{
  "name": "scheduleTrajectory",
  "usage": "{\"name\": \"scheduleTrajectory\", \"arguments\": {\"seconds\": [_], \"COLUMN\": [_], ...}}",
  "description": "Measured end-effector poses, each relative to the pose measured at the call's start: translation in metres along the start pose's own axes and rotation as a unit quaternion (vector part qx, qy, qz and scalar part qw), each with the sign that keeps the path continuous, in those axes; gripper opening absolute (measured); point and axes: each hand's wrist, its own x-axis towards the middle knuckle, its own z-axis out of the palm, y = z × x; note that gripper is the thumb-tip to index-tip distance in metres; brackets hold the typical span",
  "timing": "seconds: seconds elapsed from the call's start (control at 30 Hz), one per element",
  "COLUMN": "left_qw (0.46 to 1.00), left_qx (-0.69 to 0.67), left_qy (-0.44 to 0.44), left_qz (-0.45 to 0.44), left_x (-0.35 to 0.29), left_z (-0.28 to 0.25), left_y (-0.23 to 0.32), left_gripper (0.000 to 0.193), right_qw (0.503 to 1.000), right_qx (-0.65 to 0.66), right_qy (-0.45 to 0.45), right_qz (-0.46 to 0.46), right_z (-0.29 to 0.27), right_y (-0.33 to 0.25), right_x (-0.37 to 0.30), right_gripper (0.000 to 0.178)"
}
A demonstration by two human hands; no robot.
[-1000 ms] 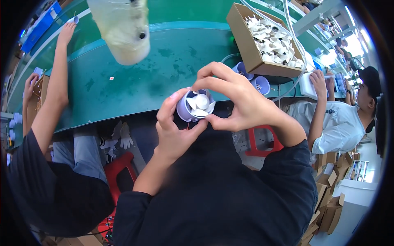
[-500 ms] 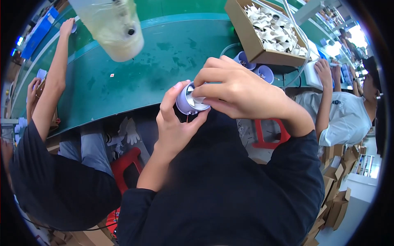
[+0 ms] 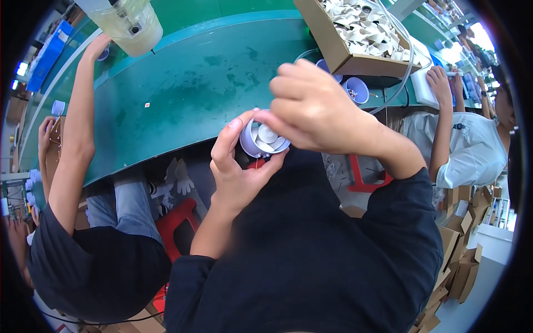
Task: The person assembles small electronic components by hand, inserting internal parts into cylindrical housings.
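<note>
A lavender cup-shaped housing [image 3: 252,145] is gripped in my left hand [image 3: 237,172], its thumb and fingers wrapped around the outside. Inside it sits a white bladed fan wheel [image 3: 267,135] with a round hub, facing up. A thin red wire hangs below the housing. My right hand [image 3: 319,108] is closed above the housing's right side, its fingers curled and its thumb reaching over the rim near the wheel. Its fingertips are partly hidden, so I cannot make out whether anything is in them.
A cardboard box [image 3: 355,62] of white bladed pieces stands at the back right, with lavender cups [image 3: 357,90] beside it. A cloudy plastic container [image 3: 130,28] hangs over the green table [image 3: 183,94] at upper left. Co-workers sit on both sides; red stools [image 3: 176,227] stand below.
My right hand has lifted slightly and curled its fingers, drawing them out of the housing. The white fan wheel inside now shows more fully. My left hand keeps its hold.
</note>
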Motion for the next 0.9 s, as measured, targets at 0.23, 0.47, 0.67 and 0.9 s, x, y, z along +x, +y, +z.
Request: {"name": "scheduleTrajectory", "arguments": {"seconds": [0.23,0.47,0.67,0.9], "left_qw": [0.999,0.996,0.988,0.808], "left_qx": [-0.042,0.011,0.004,0.418], "left_qy": [0.015,0.088,0.035,-0.115], "left_qz": [-0.028,0.022,-0.149,-0.399], "left_x": [-0.009,-0.023,-0.099,-0.167], "left_z": [0.001,-0.006,-0.013,-0.038], "left_y": [-0.009,-0.007,-0.043,-0.134], "left_gripper": [0.089,0.069,0.045,0.057], "right_qw": [0.976,0.900,0.868,0.833], "right_qx": [0.171,0.211,0.063,0.024], "right_qy": [0.074,0.230,0.328,0.339], "right_qz": [0.114,0.305,0.367,0.436], "right_z": [0.009,0.032,0.080,0.101], "right_y": [-0.010,0.013,0.070,0.154], "right_x": [-0.012,0.006,0.050,0.120], "right_gripper": [0.037,0.050,0.054,0.059]}}
